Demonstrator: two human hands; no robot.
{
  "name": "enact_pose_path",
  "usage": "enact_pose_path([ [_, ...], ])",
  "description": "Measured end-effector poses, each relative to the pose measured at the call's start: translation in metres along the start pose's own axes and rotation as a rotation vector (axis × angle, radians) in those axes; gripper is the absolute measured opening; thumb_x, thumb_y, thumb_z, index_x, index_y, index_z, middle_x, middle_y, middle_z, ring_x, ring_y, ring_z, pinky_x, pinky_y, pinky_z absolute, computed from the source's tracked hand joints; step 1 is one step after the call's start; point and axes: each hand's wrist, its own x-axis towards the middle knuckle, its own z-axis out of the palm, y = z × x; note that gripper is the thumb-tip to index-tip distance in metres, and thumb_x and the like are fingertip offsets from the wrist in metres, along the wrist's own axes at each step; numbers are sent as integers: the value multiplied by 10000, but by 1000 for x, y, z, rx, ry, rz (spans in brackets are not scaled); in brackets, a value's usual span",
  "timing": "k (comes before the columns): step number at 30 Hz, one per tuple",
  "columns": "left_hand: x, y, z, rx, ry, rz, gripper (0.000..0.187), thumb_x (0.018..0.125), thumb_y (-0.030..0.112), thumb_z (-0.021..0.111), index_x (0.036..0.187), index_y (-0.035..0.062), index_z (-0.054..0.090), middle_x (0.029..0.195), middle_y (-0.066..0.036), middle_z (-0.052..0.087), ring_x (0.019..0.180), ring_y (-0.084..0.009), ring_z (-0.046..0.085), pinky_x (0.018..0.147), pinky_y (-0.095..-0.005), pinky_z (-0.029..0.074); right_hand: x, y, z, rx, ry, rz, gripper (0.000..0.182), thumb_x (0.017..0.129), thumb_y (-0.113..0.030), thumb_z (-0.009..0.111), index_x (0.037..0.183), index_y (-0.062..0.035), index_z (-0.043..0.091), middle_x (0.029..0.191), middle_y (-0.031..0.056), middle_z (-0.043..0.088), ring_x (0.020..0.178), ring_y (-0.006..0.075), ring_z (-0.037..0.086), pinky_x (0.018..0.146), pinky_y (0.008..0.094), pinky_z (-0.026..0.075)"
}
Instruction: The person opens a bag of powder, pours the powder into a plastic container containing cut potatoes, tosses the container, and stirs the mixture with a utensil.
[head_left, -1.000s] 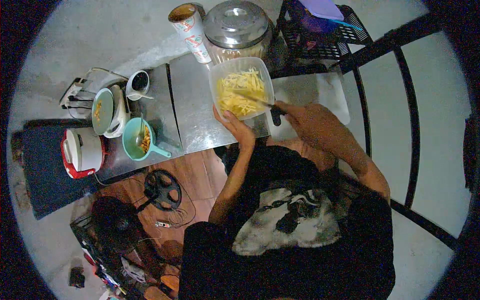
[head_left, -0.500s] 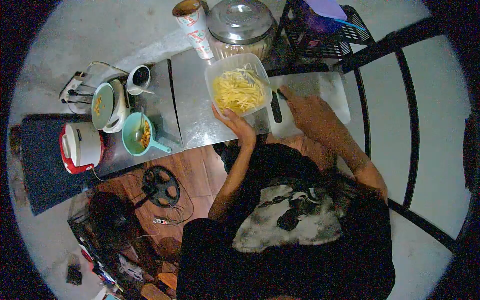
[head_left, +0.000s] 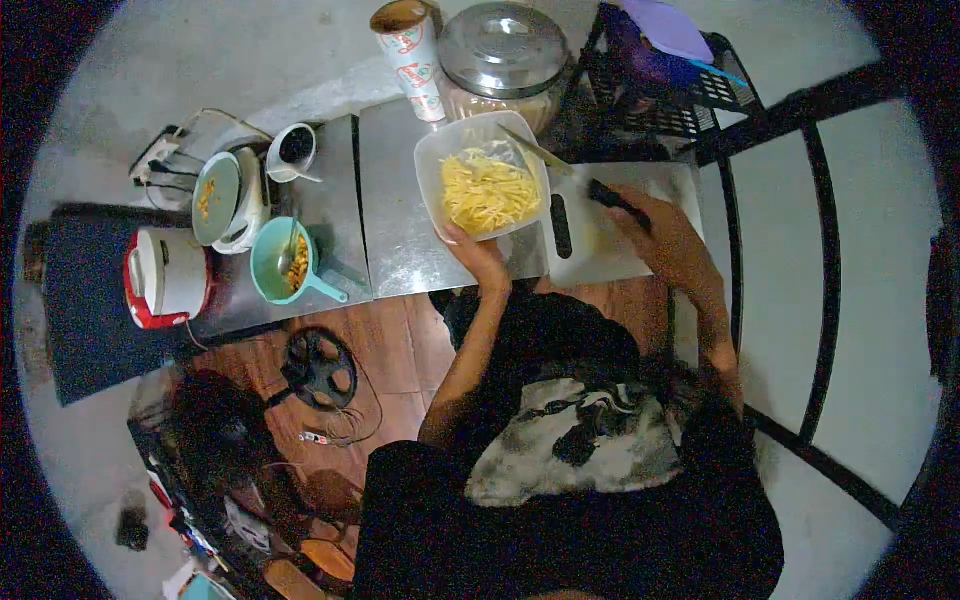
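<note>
My left hand (head_left: 478,262) grips the near side of a translucent square plastic container (head_left: 432,165), its fingers closed at the wall. Thin pale-yellow strips (head_left: 488,190), like cut potato, lie heaped inside. My right hand (head_left: 660,235) is wrapped round the black handle of a knife (head_left: 543,152). The blade points left, and its tip overlaps the container's far right rim. Under the right hand lies a white cutting board (head_left: 600,245) with a dark handle slot beside the container.
Behind the container stand a lidded glass jar (head_left: 503,55) and a tall printed paper cup (head_left: 412,65). A black basket (head_left: 670,95) is at back right. Leftward are a turquoise strainer (head_left: 265,265), a plate (head_left: 217,215), a small white pot (head_left: 280,165) and a red-and-white cooker (head_left: 175,275).
The knife, mostly hidden before, now shows with its blade at the container's rim. My right hand has shifted right and down, and the whole view has shifted slightly.
</note>
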Motion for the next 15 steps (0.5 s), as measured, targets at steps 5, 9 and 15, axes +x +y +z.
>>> enact_pose_path([
  [5, 0, 20, 6, -92, 135, -154, 639, 891, 498, 401, 1347, 75, 257, 1317, -156, 361, 1160, -342, 432, 920, -506, 408, -24, 13, -3, 500, -128, 400, 355, 852, -229, 594, 1116, 7, 562, 764, 92, 603, 649, 120, 491, 621, 289, 432],
  [9, 4, 9, -14, -15, 99, -92, 613, 901, 489, 388, 1332, 69, 272, 1292, -167, 390, 1127, -335, 467, 895, -475, 440, -69, 109, 76, 145, 72, 461, 359, 838, -207, 614, 1144, -30, 556, 896, 128, 649, 795, 172, 604, 730, 300, 469],
  [15, 2, -7, -31, -11, 108, -105, 648, 898, 517, 374, 1335, 55, 244, 1297, -186, 373, 1142, -342, 451, 911, -472, 434, -57, 80, 92, -9, 21, 551, 364, 879, -246, 528, 1192, -63, 522, 1108, 153, 588, 955, 279, 596, 817, 360, 474],
])
